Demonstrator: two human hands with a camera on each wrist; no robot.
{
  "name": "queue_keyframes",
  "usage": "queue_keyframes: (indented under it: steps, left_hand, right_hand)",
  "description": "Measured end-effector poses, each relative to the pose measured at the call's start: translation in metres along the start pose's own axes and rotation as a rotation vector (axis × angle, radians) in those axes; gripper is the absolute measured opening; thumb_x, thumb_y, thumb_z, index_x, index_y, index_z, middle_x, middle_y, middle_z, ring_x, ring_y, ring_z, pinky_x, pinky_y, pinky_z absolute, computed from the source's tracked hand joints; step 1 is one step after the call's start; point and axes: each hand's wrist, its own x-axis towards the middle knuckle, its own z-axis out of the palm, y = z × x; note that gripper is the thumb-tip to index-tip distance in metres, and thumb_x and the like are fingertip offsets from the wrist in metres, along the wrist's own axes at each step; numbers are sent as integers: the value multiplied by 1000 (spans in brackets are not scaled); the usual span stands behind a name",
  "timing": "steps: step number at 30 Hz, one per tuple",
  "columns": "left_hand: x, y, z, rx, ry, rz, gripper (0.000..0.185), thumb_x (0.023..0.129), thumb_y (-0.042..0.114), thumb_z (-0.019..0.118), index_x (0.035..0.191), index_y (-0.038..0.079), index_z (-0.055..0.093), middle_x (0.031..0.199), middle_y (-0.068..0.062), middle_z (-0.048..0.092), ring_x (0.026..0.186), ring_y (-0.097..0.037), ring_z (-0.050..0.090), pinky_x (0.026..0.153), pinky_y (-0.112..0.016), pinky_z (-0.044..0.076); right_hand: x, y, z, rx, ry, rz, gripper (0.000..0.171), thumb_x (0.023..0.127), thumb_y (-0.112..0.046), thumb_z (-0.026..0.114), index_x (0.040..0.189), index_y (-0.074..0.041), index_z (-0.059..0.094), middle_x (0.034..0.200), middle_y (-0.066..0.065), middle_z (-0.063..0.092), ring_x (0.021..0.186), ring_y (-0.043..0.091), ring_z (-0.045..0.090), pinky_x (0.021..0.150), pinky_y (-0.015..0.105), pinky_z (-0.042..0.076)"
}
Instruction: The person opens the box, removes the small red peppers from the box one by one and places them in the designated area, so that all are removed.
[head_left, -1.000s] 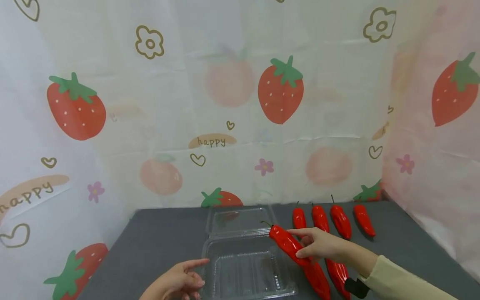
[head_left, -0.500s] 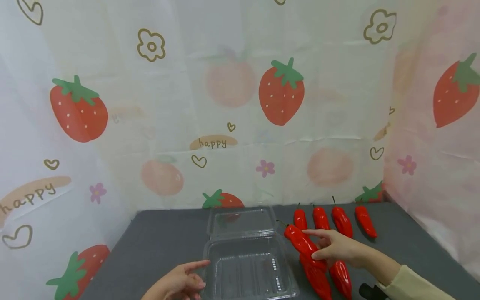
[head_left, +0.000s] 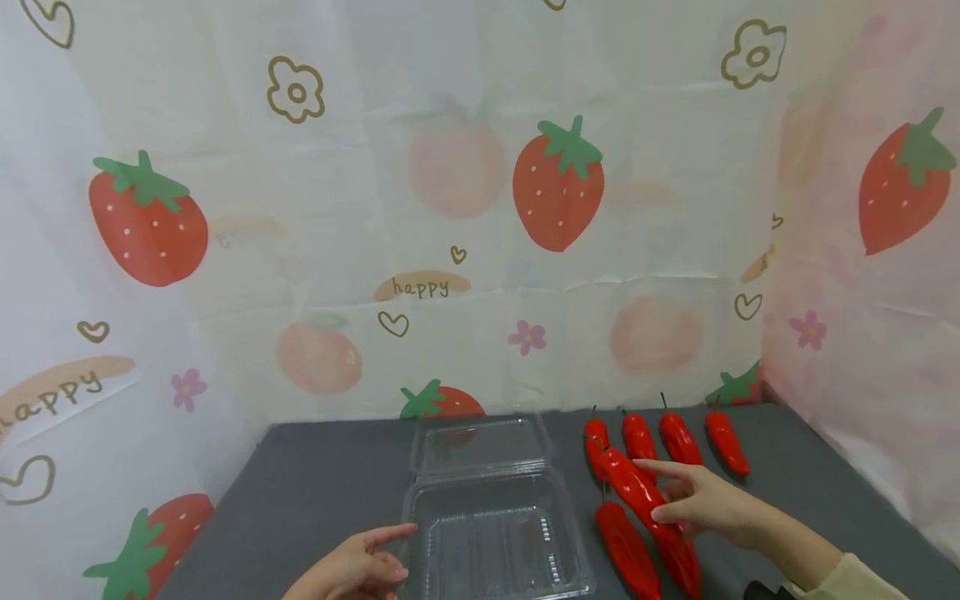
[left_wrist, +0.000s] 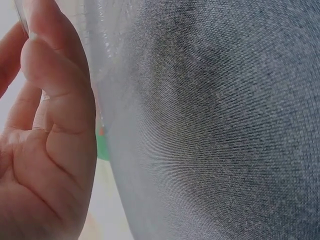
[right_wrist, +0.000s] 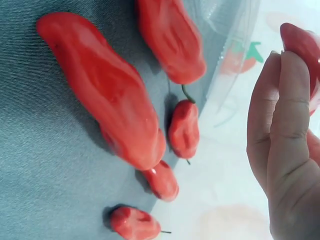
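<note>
My right hand (head_left: pixel 701 504) pinches a red chili pepper (head_left: pixel 628 479) between thumb and fingers, raised above the table right of the clear plastic clamshell box (head_left: pixel 570 508). The same pepper (right_wrist: pixel 305 45) shows at the right edge in the right wrist view, partly behind the fingers. Below it on the table lie two red peppers, one beside the box (head_left: pixel 626 546) and one partly covered (head_left: pixel 684 571). My left hand (head_left: pixel 356 562) is at the box's left rim, index finger stretched out and its tip touching the rim. The box stands with its lid (head_left: pixel 480 446) laid back.
A row of several red peppers lies at the back right, including a far-right pepper (head_left: pixel 727 443) and another (head_left: pixel 681 439). Grey cloth covers the table (head_left: pixel 330 467). A strawberry-print curtain (head_left: pixel 450 208) hangs behind and along both sides.
My right hand has moved right, carrying the pepper away from the box's right edge to above the other peppers. My left hand stays at the left rim.
</note>
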Motion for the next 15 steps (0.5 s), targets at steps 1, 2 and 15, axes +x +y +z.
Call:
queue_keyframes:
  steps: [1, 2, 15]
  left_hand:
    - [0, 0, 0, -1, -1, -1, 65, 92, 0, 60, 149, -6, 30, 71, 3, 61, 60, -7, 61, 63, -21, 51]
    - [0, -1, 0, -2, -3, -2, 65, 92, 0, 60, 149, -6, 29, 71, 3, 61, 59, -7, 61, 63, -21, 51]
    - [-1, -2, -2, 13, 8, -4, 71, 90, 4, 64, 150, -5, 28, 69, 2, 60, 58, -7, 62, 51, -17, 44]
  right_hand:
    - [-2, 1, -1, 0, 1, 3, 74, 91, -10, 67, 150, 5, 25, 83, 8, 57, 64, 17, 52, 59, 30, 51]
    - [-4, 2, -2, 0, 6, 7, 75, 91, -10, 67, 150, 5, 24, 83, 9, 57, 65, 17, 53, 60, 31, 52]
    - [-20, 13, -18, 37, 15, 30, 75, 93, -11, 64, 149, 9, 18, 92, 12, 61, 74, 22, 61, 68, 44, 57]
